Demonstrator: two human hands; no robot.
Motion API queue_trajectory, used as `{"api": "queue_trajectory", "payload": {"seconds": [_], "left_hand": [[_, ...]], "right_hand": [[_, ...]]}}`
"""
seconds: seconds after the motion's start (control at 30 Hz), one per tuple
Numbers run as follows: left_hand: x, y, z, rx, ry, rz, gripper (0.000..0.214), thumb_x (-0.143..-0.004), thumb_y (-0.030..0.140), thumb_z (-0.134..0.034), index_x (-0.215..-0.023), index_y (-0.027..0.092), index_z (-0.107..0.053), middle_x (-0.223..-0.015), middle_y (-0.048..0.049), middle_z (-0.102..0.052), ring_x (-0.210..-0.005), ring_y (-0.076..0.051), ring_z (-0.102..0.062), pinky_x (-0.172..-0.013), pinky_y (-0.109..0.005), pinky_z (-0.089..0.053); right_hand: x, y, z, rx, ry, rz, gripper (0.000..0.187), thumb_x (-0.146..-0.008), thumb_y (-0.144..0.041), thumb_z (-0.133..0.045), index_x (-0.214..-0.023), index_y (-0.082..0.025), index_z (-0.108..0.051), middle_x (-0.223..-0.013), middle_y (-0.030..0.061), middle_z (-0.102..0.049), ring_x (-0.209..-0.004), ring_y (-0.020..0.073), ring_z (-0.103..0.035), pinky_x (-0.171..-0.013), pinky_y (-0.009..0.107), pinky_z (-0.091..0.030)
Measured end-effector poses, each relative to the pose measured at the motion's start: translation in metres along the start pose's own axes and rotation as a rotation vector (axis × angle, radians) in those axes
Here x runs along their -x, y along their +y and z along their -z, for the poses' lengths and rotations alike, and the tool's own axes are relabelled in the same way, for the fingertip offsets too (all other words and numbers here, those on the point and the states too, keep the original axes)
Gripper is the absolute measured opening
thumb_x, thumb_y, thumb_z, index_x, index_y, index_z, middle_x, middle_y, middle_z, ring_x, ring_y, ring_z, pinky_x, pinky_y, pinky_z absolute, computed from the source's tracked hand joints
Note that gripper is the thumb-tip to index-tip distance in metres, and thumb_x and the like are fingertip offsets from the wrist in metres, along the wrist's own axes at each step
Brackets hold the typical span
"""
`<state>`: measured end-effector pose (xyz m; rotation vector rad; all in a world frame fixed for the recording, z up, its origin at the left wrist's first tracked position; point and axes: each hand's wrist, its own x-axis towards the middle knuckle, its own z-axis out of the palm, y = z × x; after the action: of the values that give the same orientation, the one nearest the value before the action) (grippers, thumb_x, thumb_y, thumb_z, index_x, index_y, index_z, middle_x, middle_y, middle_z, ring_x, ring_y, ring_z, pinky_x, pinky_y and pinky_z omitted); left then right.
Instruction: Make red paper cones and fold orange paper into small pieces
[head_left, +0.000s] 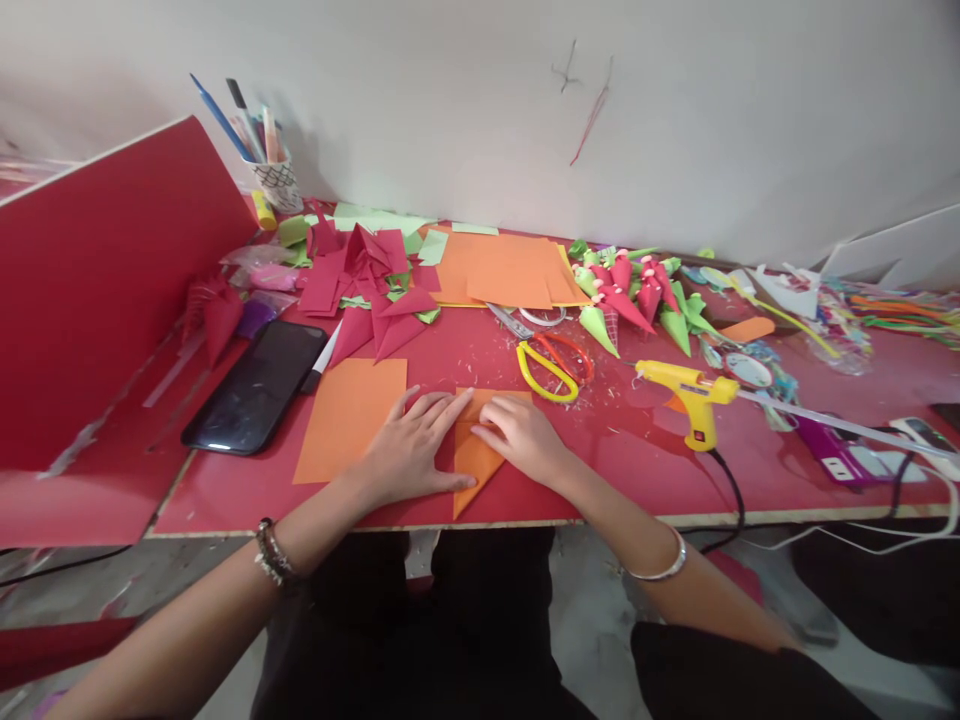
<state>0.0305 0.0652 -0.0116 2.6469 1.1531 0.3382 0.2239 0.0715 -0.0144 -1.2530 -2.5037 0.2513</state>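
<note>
A folded piece of orange paper lies near the table's front edge, one flap creased diagonally to a point facing me. My left hand rests with fingers spread along its left side, thumb on the lower part and fingertips near the top. On the right, my right hand is curled, thumb and fingers pressed together on the fold. Part of the paper is hidden under both hands. A flat orange sheet lies left of it, partly beneath my left hand.
Scissors with yellow and red handles lie beyond my hands. A yellow glue gun with its cord is to the right, a black phone to the left. Behind are stacked orange sheets, red folded pieces and paper cones.
</note>
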Motion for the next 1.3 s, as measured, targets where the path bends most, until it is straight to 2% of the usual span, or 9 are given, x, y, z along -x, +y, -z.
{"api": "queue_trajectory", "payload": {"seconds": [0.4,0.83,1.0,1.17,1.3], "left_hand": [[0.001,-0.001,-0.001,-0.013,0.003,-0.020,0.094,-0.067,0.066,-0.048,-0.138,0.014,-0.014,-0.131,-0.0103,-0.043,-0.120,-0.025,-0.035,-0.105,-0.042,-0.006],[0.007,0.004,0.005,-0.093,0.007,-0.074,0.090,-0.068,0.067,-0.044,-0.138,0.017,-0.018,-0.136,-0.0097,-0.037,-0.124,-0.026,-0.031,-0.106,-0.046,0.001],[0.016,0.007,0.006,-0.080,-0.023,-0.071,0.084,-0.072,0.065,-0.042,-0.138,0.018,-0.018,-0.136,-0.0076,-0.038,-0.124,-0.025,-0.032,-0.106,-0.046,0.003],[0.019,0.012,0.009,-0.081,-0.029,-0.072,0.075,-0.074,0.060,-0.043,-0.134,0.018,-0.027,-0.130,-0.0091,-0.043,-0.119,-0.024,-0.036,-0.105,-0.045,-0.006],[0.021,0.016,0.012,-0.068,-0.059,-0.123,0.059,-0.079,0.053,-0.041,-0.127,0.018,-0.038,-0.125,-0.0078,-0.047,-0.114,-0.022,-0.041,-0.103,-0.043,-0.013]], "right_hand": [[-0.003,0.000,-0.002,0.043,0.039,-0.026,0.021,-0.086,-0.029,-0.046,-0.069,-0.017,-0.051,-0.067,0.0011,-0.053,-0.062,0.0136,-0.048,-0.056,0.024,-0.033],[-0.002,-0.001,-0.004,0.110,0.020,-0.038,0.015,-0.086,-0.025,-0.046,-0.078,-0.017,-0.055,-0.073,0.0034,-0.056,-0.069,0.0160,-0.051,-0.062,0.026,-0.037],[-0.003,-0.002,-0.004,0.127,0.012,-0.030,0.017,-0.086,-0.024,-0.045,-0.073,-0.017,-0.053,-0.072,0.0032,-0.055,-0.069,0.0161,-0.050,-0.062,0.026,-0.036],[-0.003,-0.002,-0.004,0.131,0.014,-0.030,0.018,-0.087,-0.022,-0.044,-0.071,-0.017,-0.052,-0.072,0.0032,-0.054,-0.070,0.0160,-0.050,-0.062,0.026,-0.034],[-0.003,-0.002,-0.004,0.109,0.017,-0.028,0.021,-0.087,-0.026,-0.043,-0.070,-0.017,-0.050,-0.070,0.0029,-0.053,-0.068,0.0153,-0.048,-0.061,0.025,-0.034]]}}
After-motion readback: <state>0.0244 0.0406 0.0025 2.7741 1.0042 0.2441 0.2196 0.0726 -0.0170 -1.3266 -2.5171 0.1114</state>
